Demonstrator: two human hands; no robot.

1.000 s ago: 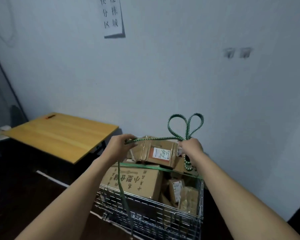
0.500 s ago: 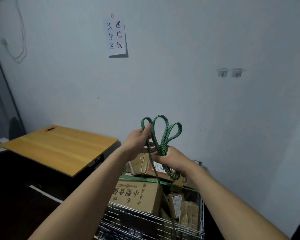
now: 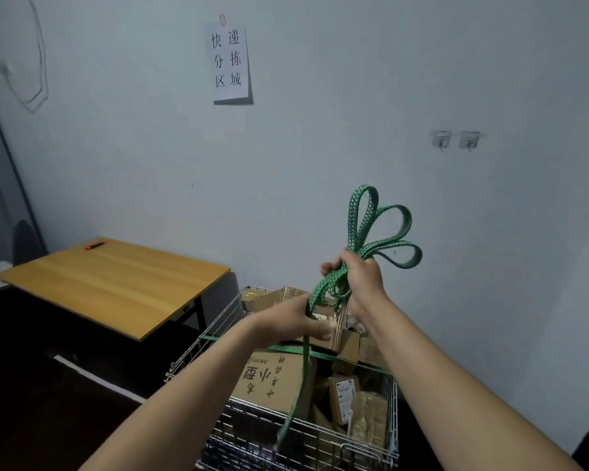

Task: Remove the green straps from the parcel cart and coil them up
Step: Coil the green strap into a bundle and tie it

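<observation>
Behind everything we see a pale wall (image 3: pixel 320 147) with a paper notice (image 3: pixel 231 64), and a wooden table (image 3: pixel 116 283) at the left. Below us stands the wire parcel cart (image 3: pixel 286 440), full of cardboard boxes (image 3: pixel 276 379). One green strap (image 3: pixel 357 239) is partly coiled: our right hand (image 3: pixel 361 278) is closed around several loops, and our left hand (image 3: pixel 295 321) pinches the loose tail, which hangs down to the cart's front. A second green strap (image 3: pixel 296 350) is stretched across the cart, not yet removed. We judge the work is about half done.
</observation>
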